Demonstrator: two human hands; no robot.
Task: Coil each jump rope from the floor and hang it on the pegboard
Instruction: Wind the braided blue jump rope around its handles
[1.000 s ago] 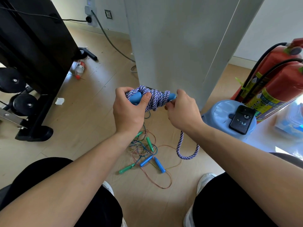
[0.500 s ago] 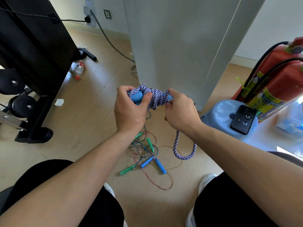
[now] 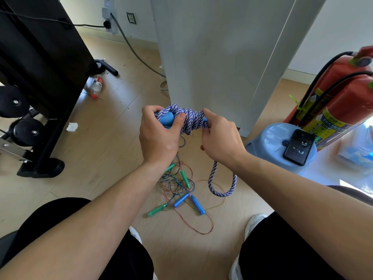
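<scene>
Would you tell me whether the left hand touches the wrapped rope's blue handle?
Touching: head view shows the left hand gripping the blue handle, thumb across it.

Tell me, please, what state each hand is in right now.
Left hand: closed, fingers curled round the blue handle of the coiled purple-and-white rope.
Right hand: closed, pinching the same rope at the coil's other end.

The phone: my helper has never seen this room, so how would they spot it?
Look right to the two red fire extinguishers. Just in front of them stands a pale blue plastic stool, and the phone lies flat on its top. It is the only black slab there, with glaring cartoon eyes on its back.
</scene>
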